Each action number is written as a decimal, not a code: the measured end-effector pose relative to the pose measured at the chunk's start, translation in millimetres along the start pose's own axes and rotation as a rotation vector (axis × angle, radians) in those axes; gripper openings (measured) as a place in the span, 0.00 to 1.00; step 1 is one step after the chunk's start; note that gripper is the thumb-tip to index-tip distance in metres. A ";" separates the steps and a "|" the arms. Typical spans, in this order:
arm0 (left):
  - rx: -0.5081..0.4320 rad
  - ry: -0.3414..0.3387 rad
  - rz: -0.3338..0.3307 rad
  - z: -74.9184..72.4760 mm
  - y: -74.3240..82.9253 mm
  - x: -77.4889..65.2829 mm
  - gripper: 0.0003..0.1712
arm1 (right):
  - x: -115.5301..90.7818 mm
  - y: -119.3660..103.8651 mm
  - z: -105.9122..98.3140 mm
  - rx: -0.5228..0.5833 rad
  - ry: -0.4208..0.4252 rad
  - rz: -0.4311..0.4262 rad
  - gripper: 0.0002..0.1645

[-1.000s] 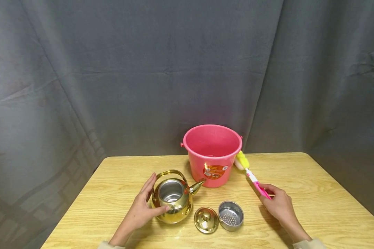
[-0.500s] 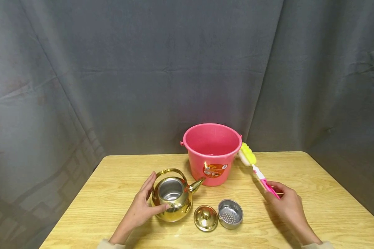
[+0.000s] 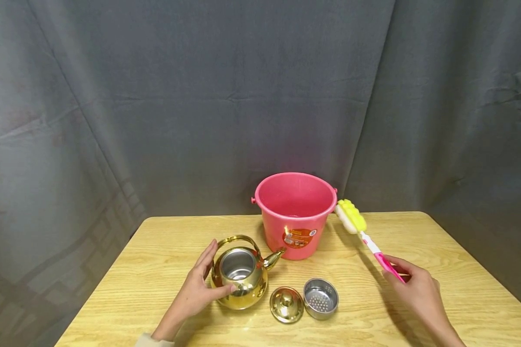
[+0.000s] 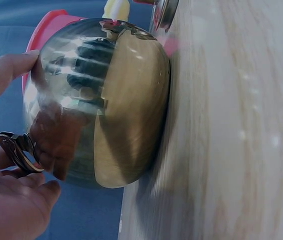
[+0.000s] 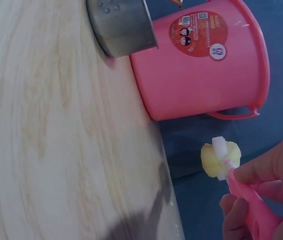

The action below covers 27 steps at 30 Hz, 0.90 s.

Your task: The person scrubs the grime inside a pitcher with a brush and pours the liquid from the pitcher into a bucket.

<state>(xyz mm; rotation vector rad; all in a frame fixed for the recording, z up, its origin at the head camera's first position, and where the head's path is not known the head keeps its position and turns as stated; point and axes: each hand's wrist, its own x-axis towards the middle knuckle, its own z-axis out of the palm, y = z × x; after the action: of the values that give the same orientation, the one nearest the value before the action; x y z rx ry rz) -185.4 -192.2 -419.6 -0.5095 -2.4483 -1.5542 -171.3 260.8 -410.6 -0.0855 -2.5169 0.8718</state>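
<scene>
Slanting from the right hand (image 3: pixel 418 289) toward the right rim of the pink bucket (image 3: pixel 273 226), the brush (image 3: pixel 370 244) is held raised off the table (image 3: pixel 156 270), its sponge head (image 3: pixel 351 216) apart from the bucket. The handle is pinched between thumb and fingers. The kettle (image 3: pixel 253 284), uncovered, is set in front and left of the bucket, so the brush's long axis is turned away from it; the kettle is straddled by the nearer left hand (image 3: pixel 197 291), thumb and fingers spread apart against it. The lid (image 3: pixel 287 304) and strainer (image 3: pixel 321 299) are placed side by side before the bucket.
</scene>
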 end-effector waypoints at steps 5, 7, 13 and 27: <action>0.002 0.004 0.009 1.0 -1.5 -0.3 0.65 | -3.3 -1.3 -9.6 -0.015 0.003 0.009 0.21; 0.004 0.005 0.014 1.0 -1.5 -0.4 0.65 | -4.5 -1.6 -12.9 -0.019 0.002 0.012 0.22; 0.010 0.003 0.005 0.3 0.0 0.4 0.65 | -6.3 -3.8 -19.8 -0.023 0.034 -0.020 0.20; -0.003 -0.007 -0.016 0.6 0.1 0.6 0.66 | -10.2 -8.8 -43.7 -0.043 0.043 0.014 0.22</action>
<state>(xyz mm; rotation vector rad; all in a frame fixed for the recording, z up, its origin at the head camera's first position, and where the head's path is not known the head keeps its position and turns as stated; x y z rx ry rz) -186.0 -191.5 -419.6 -0.4980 -2.4616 -1.5657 -141.7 276.6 -379.6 -0.1340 -2.4977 0.8131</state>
